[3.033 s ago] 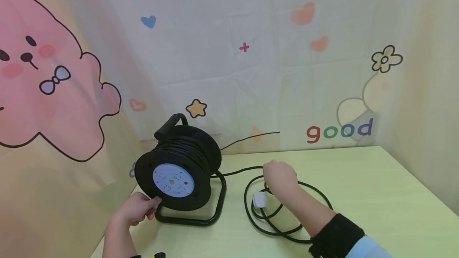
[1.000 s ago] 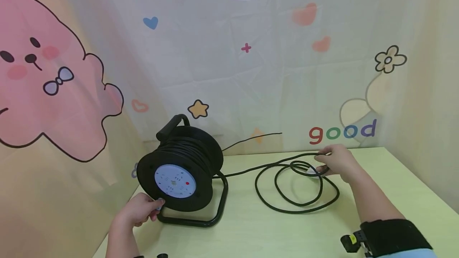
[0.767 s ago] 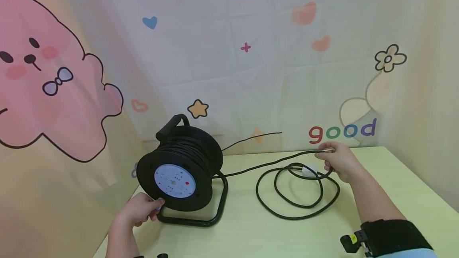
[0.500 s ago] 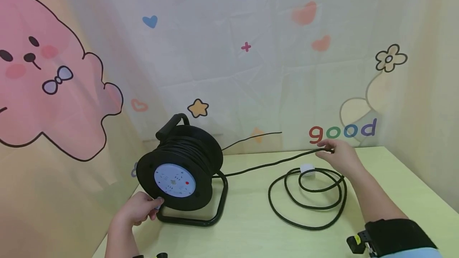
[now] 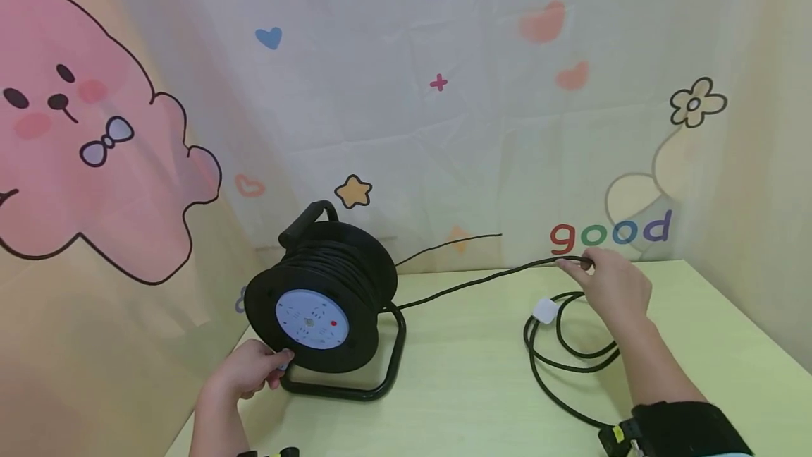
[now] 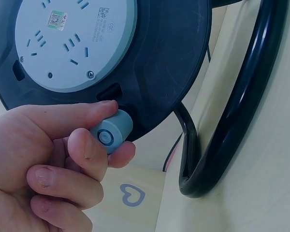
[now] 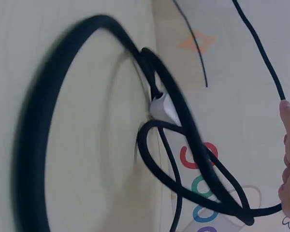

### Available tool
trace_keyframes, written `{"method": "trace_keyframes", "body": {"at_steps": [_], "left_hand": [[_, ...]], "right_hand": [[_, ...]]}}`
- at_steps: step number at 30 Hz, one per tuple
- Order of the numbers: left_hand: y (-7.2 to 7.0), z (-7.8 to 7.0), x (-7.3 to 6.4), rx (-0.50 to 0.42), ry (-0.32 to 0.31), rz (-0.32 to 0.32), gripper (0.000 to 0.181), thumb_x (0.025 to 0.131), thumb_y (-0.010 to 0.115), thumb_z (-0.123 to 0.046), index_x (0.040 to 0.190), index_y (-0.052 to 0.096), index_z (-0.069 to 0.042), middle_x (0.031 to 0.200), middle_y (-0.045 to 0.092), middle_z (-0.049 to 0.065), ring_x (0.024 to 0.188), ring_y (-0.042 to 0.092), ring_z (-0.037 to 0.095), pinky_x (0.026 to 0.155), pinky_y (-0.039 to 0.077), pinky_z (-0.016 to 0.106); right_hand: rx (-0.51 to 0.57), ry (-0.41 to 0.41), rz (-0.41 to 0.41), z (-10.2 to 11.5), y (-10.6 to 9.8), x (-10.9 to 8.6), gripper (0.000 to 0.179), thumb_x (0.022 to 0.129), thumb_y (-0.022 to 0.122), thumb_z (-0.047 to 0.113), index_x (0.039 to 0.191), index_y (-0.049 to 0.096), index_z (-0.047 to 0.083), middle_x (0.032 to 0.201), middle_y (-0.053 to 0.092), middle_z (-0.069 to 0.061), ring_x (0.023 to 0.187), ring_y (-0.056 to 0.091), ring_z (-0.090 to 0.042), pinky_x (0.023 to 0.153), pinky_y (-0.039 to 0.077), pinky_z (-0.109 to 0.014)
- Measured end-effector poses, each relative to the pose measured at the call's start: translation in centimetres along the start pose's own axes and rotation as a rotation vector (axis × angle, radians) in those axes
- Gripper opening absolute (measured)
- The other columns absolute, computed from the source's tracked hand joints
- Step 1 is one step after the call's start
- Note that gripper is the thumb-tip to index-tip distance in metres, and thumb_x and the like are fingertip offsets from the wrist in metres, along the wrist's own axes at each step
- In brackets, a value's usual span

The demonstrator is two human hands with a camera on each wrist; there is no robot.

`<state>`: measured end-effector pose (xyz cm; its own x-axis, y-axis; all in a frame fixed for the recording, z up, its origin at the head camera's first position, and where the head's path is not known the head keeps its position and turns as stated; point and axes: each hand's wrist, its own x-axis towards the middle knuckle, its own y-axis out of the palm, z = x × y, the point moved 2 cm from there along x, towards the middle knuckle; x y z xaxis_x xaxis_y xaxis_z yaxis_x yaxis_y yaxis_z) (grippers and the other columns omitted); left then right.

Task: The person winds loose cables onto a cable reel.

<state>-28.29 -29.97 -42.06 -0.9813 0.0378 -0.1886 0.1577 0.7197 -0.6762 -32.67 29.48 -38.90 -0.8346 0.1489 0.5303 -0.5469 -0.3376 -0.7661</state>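
Seen from the head camera, a person's left hand [image 5: 250, 370] is at the lower edge of a black cable reel [image 5: 323, 283], which stands on a pale counter [image 5: 457, 379]. The right hand [image 5: 614, 291] holds black cable [image 5: 478, 282] that slants up from the reel, with loose loops and a white plug [image 5: 545, 311] just below and to the left. At the left wrist, the grip is closed, thumb and fingers curled round a light-blue knob [image 6: 115, 129] on the reel, near its black tubular frame [image 6: 241, 96]. At the right wrist, the hand sits at the view's edge, its grip pinched on the cable; loops cross before a printed backdrop [image 7: 241, 121], the plug among them.
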Motion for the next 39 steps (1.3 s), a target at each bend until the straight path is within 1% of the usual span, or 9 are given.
{"method": "trace_keyframes", "body": {"at_steps": [2,6,10,14,19,22,26,29,39], "left_hand": [[0.1,0.0,0.0,0.003,-0.002,-0.002,0.045,0.094,0.059,-0.032,0.058,0.059,-0.004,0.049,0.048,0.000,0.041,0.018,0.009,0.037,0.016,0.022],[0.3,0.0,0.0,0.003,-0.007,0.002,0.045,0.094,0.058,-0.032,0.058,0.059,-0.004,0.048,0.045,0.000,0.041,0.018,0.009,0.037,0.015,0.022],[0.3,0.0,0.0,-0.008,-0.010,0.005,0.044,0.094,0.058,-0.032,0.059,0.059,-0.004,0.048,0.046,0.000,0.040,0.018,0.009,0.037,0.016,0.022],[0.1,0.1,0.1,-0.012,-0.006,0.001,0.043,0.094,0.058,-0.031,0.060,0.060,-0.004,0.050,0.050,0.002,0.040,0.018,0.009,0.036,0.016,0.022],[-0.4,0.2,0.2,-0.028,0.000,-0.007,0.042,0.094,0.058,-0.029,0.061,0.060,-0.004,0.051,0.050,0.001,0.040,0.018,0.009,0.036,0.017,0.022],[-0.7,0.2,0.2,-0.044,-0.009,-0.034,0.042,0.094,0.058,-0.029,0.061,0.059,-0.004,0.051,0.051,0.002,0.040,0.019,0.010,0.036,0.017,0.023],[-0.9,0.2,0.1,-0.069,-0.040,-0.080,0.042,0.093,0.060,-0.031,0.060,0.058,-0.005,0.052,0.054,0.003,0.039,0.020,0.010,0.037,0.019,0.023],[-1.1,0.2,0.0,-0.097,-0.055,-0.113,0.042,0.092,0.059,-0.032,0.060,0.058,-0.005,0.053,0.054,0.003,0.039,0.022,0.009,0.037,0.020,0.023],[-2.1,0.2,-0.4,-0.256,-0.013,-0.218,0.040,0.091,0.062,-0.031,0.062,0.057,-0.004,0.054,0.054,0.002,0.038,0.024,0.009,0.037,0.022,0.023]], "right_hand": [[0.015,0.018,-0.013,0.0,-0.1,-0.3,0.054,0.084,0.053,0.069,0.084,0.059,0.015,0.070,0.057,-0.003,0.056,0.048,-0.021,0.038,0.033,-0.035],[0.049,0.047,-0.042,-0.1,-0.2,-1.1,0.052,0.084,0.055,0.068,0.084,0.060,0.017,0.082,0.060,-0.004,0.063,0.051,-0.022,0.041,0.035,-0.035],[0.071,0.060,-0.089,-0.3,-0.1,-1.7,0.048,0.083,0.056,0.068,0.081,0.058,0.020,0.079,0.058,-0.003,0.064,0.051,-0.021,0.044,0.034,-0.036],[0.084,0.049,-0.136,-0.1,0.0,-1.7,0.046,0.082,0.059,0.067,0.081,0.060,0.020,0.076,0.056,-0.001,0.064,0.050,-0.021,0.046,0.034,-0.036],[0.115,0.053,-0.128,0.5,-0.1,-1.6,0.045,0.082,0.060,0.066,0.083,0.063,0.020,0.076,0.056,-0.002,0.067,0.050,-0.021,0.049,0.034,-0.037],[0.161,0.038,-0.127,1.0,-0.1,-1.5,0.042,0.084,0.062,0.061,0.085,0.066,0.019,0.074,0.054,-0.002,0.067,0.047,-0.021,0.051,0.033,-0.037],[0.223,-0.018,-0.148,1.7,-0.1,-1.5,0.036,0.086,0.067,0.050,0.088,0.069,0.014,0.068,0.049,-0.002,0.064,0.043,-0.021,0.051,0.031,-0.036],[0.243,-0.043,-0.158,2.2,0.0,-1.7,0.034,0.086,0.068,0.047,0.088,0.070,0.012,0.066,0.046,-0.002,0.062,0.042,-0.020,0.051,0.030,-0.035],[0.296,-0.076,-0.132,3.9,0.5,-1.8,0.032,0.086,0.069,0.043,0.095,0.072,0.012,0.071,0.048,-0.002,0.065,0.044,-0.020,0.053,0.032,-0.035]]}}
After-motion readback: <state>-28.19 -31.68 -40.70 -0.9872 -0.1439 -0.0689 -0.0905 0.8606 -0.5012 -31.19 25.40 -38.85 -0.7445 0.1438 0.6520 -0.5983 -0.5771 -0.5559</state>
